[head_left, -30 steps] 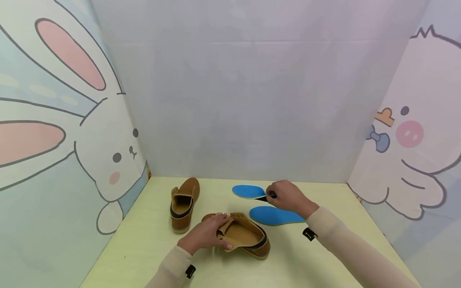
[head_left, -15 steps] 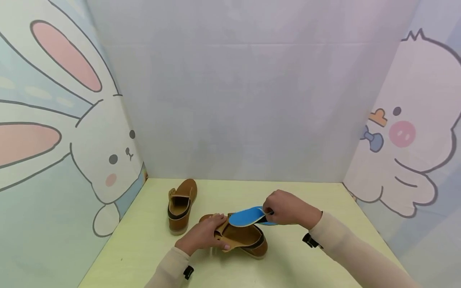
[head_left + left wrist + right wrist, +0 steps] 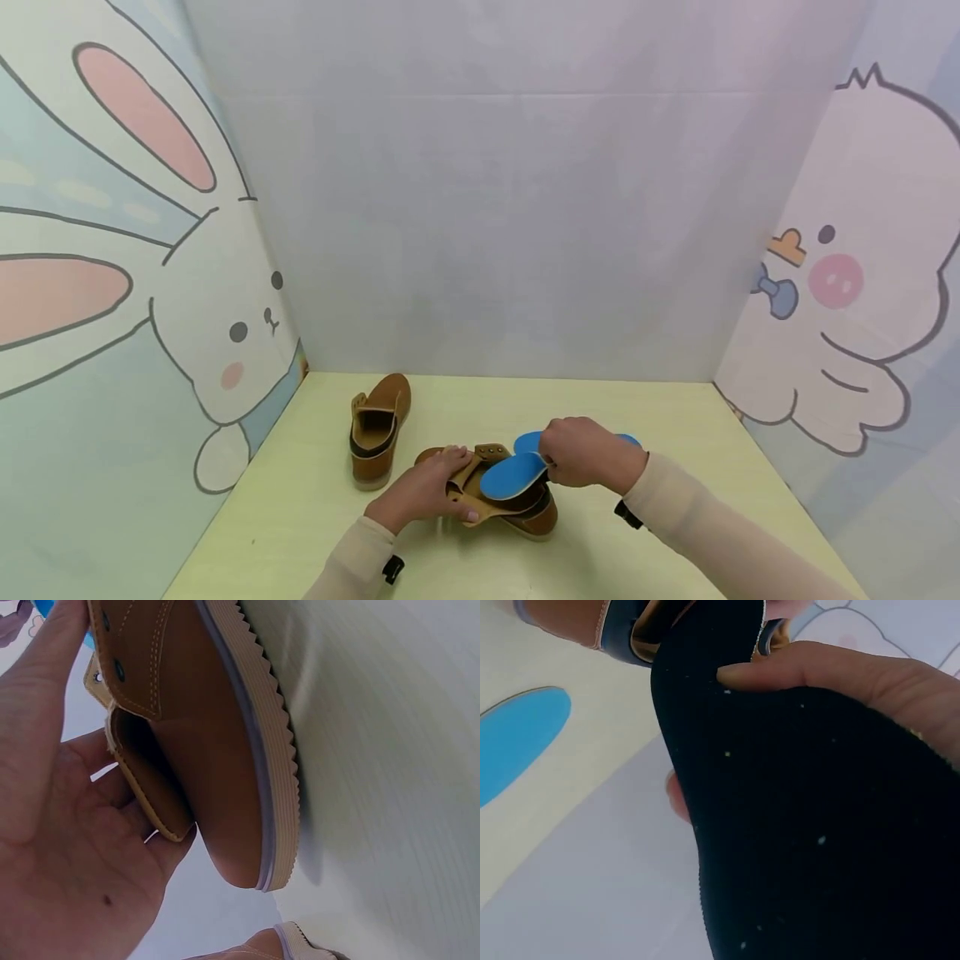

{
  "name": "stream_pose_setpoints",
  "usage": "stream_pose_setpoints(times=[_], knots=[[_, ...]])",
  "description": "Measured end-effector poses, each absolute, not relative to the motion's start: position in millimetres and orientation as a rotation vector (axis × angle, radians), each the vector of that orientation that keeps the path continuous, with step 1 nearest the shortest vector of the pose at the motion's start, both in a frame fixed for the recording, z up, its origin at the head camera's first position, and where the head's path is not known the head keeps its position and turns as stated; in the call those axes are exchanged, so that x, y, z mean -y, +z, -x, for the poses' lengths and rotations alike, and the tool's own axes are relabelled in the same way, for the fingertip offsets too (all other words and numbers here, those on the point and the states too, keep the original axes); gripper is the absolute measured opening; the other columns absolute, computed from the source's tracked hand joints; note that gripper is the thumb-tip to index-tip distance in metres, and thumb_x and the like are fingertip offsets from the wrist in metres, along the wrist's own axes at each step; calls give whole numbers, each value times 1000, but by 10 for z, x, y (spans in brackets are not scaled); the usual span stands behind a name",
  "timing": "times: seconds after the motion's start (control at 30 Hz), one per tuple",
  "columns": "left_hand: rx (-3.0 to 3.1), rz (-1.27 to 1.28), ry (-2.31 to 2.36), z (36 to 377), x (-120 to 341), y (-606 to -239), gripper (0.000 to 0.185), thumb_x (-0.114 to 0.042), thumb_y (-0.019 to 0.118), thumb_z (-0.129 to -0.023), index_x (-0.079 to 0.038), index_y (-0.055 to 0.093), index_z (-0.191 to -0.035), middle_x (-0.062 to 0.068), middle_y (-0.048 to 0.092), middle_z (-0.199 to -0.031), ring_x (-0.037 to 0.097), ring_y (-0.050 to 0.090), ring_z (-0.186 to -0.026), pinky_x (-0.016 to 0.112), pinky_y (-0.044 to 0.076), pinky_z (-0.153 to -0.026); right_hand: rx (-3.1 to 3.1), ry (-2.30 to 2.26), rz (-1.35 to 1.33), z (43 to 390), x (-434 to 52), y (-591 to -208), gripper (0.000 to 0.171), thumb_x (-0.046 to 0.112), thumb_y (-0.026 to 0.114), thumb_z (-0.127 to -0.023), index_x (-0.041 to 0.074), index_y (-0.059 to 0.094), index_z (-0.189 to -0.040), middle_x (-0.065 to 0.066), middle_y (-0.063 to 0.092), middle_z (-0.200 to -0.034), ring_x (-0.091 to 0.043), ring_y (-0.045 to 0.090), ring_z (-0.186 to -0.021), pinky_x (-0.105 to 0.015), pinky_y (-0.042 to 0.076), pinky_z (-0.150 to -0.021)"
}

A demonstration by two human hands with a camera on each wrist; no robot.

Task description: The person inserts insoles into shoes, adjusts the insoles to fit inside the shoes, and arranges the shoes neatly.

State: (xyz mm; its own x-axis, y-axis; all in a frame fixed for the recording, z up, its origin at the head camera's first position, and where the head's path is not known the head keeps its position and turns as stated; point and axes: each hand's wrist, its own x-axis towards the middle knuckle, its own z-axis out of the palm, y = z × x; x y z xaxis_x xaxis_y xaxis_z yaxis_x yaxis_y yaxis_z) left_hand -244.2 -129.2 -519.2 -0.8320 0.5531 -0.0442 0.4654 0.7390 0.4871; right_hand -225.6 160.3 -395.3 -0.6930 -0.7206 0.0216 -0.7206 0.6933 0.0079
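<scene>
My left hand (image 3: 423, 492) grips a brown low lace-up shoe (image 3: 538, 523) at its tongue and eyelet flaps. In the left wrist view the thumb lies along the near flap of the shoe (image 3: 217, 787), and the fingers show behind the tongue. With my right hand (image 3: 588, 454) I pinch a blue insole (image 3: 510, 478), bent, its toe end tilted down over the shoe's opening. The right wrist view shows the black underside of the held insole (image 3: 810, 825), with the thumb pressed on it. Most of its heel half is hidden by the hand in the head view.
A second blue insole (image 3: 527, 442) lies on the pale yellow table (image 3: 300, 533), partly behind my right hand. At the back left stands the other brown shoe (image 3: 375, 458). Walls printed with a rabbit (image 3: 217, 308) and a duck-like figure (image 3: 847, 350) enclose the table.
My right hand has brought the insole from the back of the table toward me, over the shoe, and its toe end has dipped toward the opening. The left hand keeps its grip.
</scene>
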Motion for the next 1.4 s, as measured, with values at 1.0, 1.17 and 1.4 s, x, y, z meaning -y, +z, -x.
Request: stream_pose_setpoints(times=[1.0, 1.17, 1.4], knots=[[-2758, -823, 687, 2436, 1283, -5183, 100, -68, 77, -75, -15, 47, -153, 9, 41, -158, 31, 37, -145, 48, 40, -110, 2872, -272, -1108, 2197, -1217, -4178, 39, 4, 74, -83, 17, 45, -61, 1, 37, -59, -12, 31, -52, -32, 31, -49], [-2763, -836, 674, 2435, 1285, -5179, 101, -69, 77, -74, -14, 47, -154, 9, 40, -159, 31, 37, -146, 50, 41, -109, 2922, -348, -1083, 2112, -1110, -4074, 27, 4, 77, -83, 14, 59, -66, -1, 49, -65, -13, 40, -53, -30, 39, -49], [-2777, -842, 647, 2440, 1282, -5173, 102, -71, 76, -74, -14, 48, -153, 9, 41, -158, 30, 36, -146, 49, 41, -110, 2871, -454, -1073, 2106, -1002, -4086, 20, 13, 82, -83, 14, 65, -73, -1, 54, -68, -13, 44, -52, -28, 43, -48]])
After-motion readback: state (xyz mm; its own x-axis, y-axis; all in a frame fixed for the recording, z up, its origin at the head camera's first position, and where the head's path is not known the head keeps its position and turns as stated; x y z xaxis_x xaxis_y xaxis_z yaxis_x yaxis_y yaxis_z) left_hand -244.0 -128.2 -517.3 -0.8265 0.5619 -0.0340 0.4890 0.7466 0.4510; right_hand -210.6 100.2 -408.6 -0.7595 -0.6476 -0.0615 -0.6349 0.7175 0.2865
